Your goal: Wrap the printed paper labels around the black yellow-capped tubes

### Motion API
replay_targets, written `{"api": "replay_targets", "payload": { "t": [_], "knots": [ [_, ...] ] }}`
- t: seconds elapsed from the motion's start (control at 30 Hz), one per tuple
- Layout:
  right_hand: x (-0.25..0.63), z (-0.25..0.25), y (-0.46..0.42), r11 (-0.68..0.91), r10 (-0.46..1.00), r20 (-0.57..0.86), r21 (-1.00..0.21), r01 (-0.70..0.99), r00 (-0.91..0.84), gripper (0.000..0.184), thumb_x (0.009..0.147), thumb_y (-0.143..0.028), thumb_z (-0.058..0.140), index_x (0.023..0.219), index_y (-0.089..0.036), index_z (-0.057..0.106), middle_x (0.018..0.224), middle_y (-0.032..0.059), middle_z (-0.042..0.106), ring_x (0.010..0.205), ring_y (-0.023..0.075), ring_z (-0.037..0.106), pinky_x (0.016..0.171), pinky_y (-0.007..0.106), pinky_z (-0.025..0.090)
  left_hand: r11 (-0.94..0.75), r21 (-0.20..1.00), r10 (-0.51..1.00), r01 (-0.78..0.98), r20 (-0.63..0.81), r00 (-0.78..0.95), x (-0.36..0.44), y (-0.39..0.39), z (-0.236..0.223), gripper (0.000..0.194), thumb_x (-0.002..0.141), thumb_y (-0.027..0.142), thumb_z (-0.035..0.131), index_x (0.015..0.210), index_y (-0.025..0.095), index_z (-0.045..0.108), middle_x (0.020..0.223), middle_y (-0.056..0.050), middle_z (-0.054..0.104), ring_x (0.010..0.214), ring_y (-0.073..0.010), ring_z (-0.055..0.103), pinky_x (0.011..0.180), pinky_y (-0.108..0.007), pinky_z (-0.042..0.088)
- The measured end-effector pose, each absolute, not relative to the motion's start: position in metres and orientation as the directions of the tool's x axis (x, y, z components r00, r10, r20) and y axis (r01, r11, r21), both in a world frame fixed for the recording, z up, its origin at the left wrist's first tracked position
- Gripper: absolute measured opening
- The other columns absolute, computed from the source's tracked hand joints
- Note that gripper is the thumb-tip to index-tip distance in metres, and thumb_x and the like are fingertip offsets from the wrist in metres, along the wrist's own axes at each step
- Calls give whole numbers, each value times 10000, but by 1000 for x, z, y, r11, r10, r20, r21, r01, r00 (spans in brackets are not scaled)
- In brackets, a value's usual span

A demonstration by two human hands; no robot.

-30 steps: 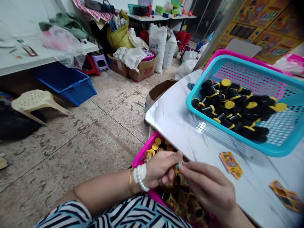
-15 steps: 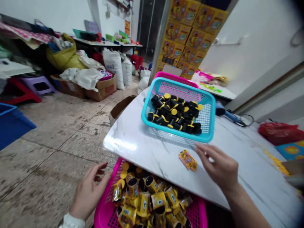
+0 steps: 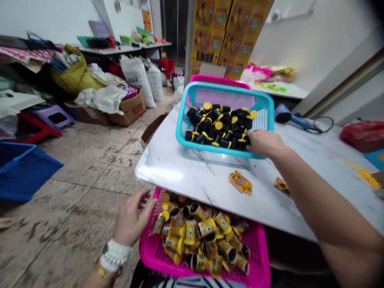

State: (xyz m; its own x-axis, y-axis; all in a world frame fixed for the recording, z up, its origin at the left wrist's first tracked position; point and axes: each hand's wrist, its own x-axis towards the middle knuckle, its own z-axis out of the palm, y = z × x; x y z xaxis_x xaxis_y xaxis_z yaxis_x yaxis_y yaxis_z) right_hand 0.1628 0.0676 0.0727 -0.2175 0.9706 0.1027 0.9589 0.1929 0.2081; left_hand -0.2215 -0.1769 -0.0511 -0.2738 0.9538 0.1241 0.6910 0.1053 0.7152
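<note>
My right hand (image 3: 264,142) reaches over the near right side of a turquoise basket (image 3: 207,149). Its curled fingers close on a small black tube at the right end of the heap; their tips are partly hidden. Many black tubes with yellow rims or caps (image 3: 218,126) fill the basket. My left hand (image 3: 135,216), empty with fingers apart, is beside the left rim of a magenta basket (image 3: 265,256). That basket holds black tubes wrapped in yellow printed labels (image 3: 207,227). On the table lies a small stack of yellow printed labels (image 3: 240,182).
More labels (image 3: 282,185) lie under my right forearm on the white marbled table (image 3: 198,176). A blue heat-gun-like tool (image 3: 295,119) with a cable is at the right. Yellow cartons (image 3: 225,36) are stacked behind. A blue bin (image 3: 28,170) stands on the floor at left.
My right hand has moved from above the table beside the labels up into the turquoise basket. The view has shifted, and my left hand remains beside the magenta basket.
</note>
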Motion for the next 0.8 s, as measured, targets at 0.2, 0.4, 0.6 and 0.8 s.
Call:
{"api": "replay_targets", "payload": {
  "t": [0.2,0.4,0.6,0.8],
  "knots": [
    [179,67,-20,232,835,501,57,971,-229,392,951,-402,586,1274,-204,691,1179,101,754,918,240,748,778,348,562,230,760,955,608,-58,-289,-228,-188,-63,522,894,558,571,1195,139,648,958,-93,728,816,-205,681,758,-305,550],
    [195,-2,-181,121,868,495,-131,984,-41,314,945,-470,598,943,-211,776,740,65,745,615,193,667,537,305,456,314,814,949,489,-281,-142,-219,-212,-86,532,926,543,534,1262,148,652,894,-49,763,765,-200,685,712,-268,536],
    [178,-60,-247,-64,954,235,-443,894,185,849,883,-546,643,1561,-131,344,995,126,728,654,204,701,560,303,577,350,872,936,341,-343,-85,-216,-230,-83,602,883,570,599,1279,120,660,1037,-70,776,901,-235,712,794,-273,560],
    [179,-38,-252,-119,992,-30,-557,822,123,800,939,-451,576,1607,-186,225,501,-68,624,309,138,514,346,220,429,451,856,890,253,-452,-57,-226,-244,-45,628,818,647,634,1149,120,716,924,-80,788,880,-280,724,761,-332,590]
  ]
}}
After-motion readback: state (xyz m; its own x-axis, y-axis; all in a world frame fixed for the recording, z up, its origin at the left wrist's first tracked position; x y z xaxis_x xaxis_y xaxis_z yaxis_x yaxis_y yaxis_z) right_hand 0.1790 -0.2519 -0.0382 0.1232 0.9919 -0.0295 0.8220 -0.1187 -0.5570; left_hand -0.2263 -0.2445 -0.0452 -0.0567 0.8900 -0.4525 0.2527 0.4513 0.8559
